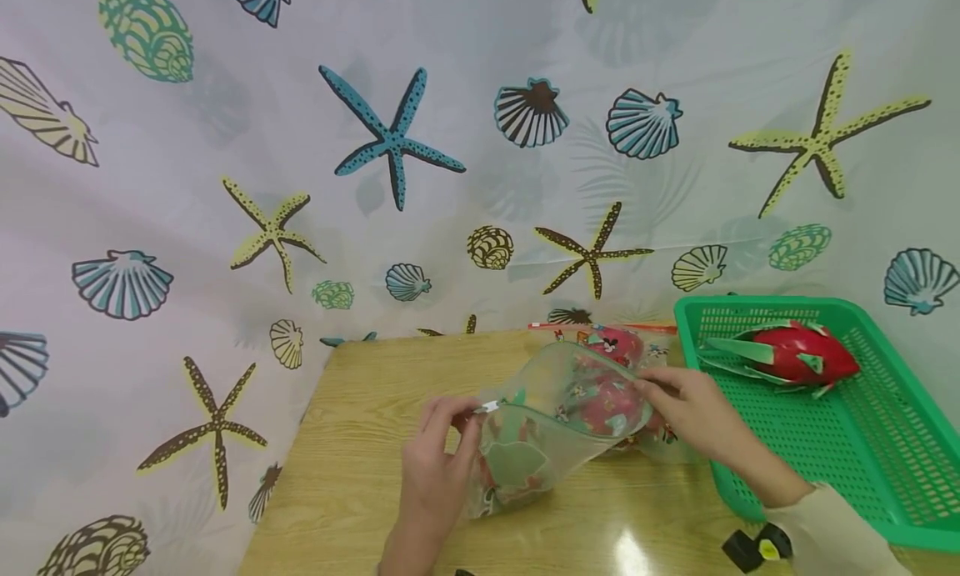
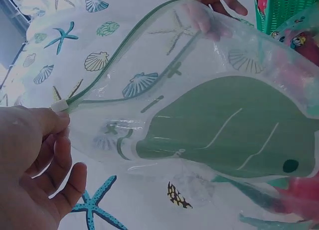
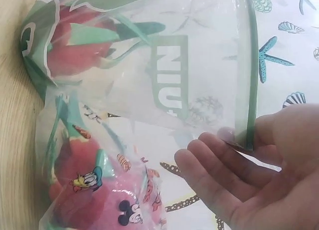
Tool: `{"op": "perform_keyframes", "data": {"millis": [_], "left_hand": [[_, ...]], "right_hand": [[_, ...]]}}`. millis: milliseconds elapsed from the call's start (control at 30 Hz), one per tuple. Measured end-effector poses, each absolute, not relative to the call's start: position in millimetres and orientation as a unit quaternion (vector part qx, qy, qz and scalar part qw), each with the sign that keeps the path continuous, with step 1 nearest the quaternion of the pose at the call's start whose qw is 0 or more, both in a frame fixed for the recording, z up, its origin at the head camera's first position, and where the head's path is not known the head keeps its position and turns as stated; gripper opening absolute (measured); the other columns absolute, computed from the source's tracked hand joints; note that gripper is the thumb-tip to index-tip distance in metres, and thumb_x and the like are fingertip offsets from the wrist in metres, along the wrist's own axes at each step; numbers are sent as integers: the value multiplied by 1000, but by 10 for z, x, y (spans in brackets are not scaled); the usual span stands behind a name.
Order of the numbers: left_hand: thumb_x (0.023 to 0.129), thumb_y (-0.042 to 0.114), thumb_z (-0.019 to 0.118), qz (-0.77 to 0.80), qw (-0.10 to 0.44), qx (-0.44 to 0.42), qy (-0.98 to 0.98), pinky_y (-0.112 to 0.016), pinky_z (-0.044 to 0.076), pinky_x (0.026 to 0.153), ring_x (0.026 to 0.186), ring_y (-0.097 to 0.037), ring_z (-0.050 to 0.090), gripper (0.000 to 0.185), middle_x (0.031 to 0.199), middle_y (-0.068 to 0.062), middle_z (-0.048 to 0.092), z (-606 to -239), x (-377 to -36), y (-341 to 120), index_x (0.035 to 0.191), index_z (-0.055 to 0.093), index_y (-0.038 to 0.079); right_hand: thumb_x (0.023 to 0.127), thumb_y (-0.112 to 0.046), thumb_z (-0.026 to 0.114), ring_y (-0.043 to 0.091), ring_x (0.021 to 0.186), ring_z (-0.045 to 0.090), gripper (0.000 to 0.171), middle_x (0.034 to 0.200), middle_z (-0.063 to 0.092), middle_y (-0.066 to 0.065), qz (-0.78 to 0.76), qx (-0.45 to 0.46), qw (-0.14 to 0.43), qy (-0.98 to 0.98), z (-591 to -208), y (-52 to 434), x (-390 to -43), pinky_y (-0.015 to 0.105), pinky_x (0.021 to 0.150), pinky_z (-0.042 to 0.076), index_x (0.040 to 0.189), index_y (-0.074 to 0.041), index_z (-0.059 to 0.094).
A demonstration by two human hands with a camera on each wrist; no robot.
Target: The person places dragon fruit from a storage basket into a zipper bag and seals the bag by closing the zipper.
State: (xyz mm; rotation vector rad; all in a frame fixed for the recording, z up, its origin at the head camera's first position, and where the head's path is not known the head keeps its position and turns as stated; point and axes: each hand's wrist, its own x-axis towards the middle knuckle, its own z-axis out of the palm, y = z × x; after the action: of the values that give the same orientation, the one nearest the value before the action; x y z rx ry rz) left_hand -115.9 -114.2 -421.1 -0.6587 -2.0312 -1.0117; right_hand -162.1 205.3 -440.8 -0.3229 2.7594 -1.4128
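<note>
My left hand (image 1: pixel 435 472) pinches a clear zip bag (image 2: pixel 124 117) at the white slider (image 2: pixel 60 106) on its green zip edge. My right hand (image 1: pixel 697 413) pinches the opposite corner of the same edge between thumb and fingertips. Between the hands the bag's mouth gapes apart. Through its printed plastic a red dragon fruit (image 3: pixel 82 43) with green scales shows at the bottom. Behind and beside this bag lies another clear bag (image 3: pixel 107 190) with cartoon prints and red fruit inside, its red zip strip (image 1: pixel 600 326) at the back.
A green plastic basket (image 1: pixel 757 302) stands to the right with one dragon fruit (image 1: pixel 806 355) in it. On the wooden table (image 1: pixel 352 426), a small black object (image 1: pixel 750 549) with a yellow spot sits near my right sleeve. A shell-patterned cloth (image 1: pixel 450 192) hangs behind the table.
</note>
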Motion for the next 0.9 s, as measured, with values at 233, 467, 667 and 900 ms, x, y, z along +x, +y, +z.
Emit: {"op": "perform_keyframes", "data": {"millis": [233, 467, 667, 900], "left_hand": [[85, -7, 71, -392, 428, -218, -785, -13, 52, 69, 76, -13, 62, 17, 90, -6, 65, -4035, -1361, -1327, 99, 67, 2], [85, -6, 71, -403, 463, -188, -767, -13, 50, 74, 79, -14, 61, 16, 91, -6, 67, -3918, -1459, -1451, 98, 68, 2], [83, -9, 72, -419, 454, -196, -762, -13, 50, 77, 81, -13, 60, 19, 92, -6, 67, -3846, -1435, -1478, 98, 68, 1], [85, -7, 72, -417, 471, -187, -755, -13, 49, 79, 83, -14, 60, 16, 92, -9, 67, -3644, -1505, -1508, 98, 68, 0]], "right_hand": [[103, -32, 52, 11, 54, 49, 37, 104, 72, 12, -452, -118, -15, 884, -4259, 2008, -1613, 29, 50, 42, 125, -6, 67], [103, -33, 52, 11, 85, 69, 39, 119, 70, 16, -477, -127, -32, 869, -4106, 1933, -1569, 25, 66, 56, 126, -4, 66], [104, -28, 51, 9, 76, 70, 35, 110, 73, 15, -494, -132, -48, 858, -4037, 1923, -1578, 27, 58, 55, 125, -3, 66], [104, -30, 52, 3, 76, 70, 37, 111, 73, 14, -486, -148, -59, 860, -3829, 1876, -1698, 26, 63, 58, 128, -6, 65]]}}
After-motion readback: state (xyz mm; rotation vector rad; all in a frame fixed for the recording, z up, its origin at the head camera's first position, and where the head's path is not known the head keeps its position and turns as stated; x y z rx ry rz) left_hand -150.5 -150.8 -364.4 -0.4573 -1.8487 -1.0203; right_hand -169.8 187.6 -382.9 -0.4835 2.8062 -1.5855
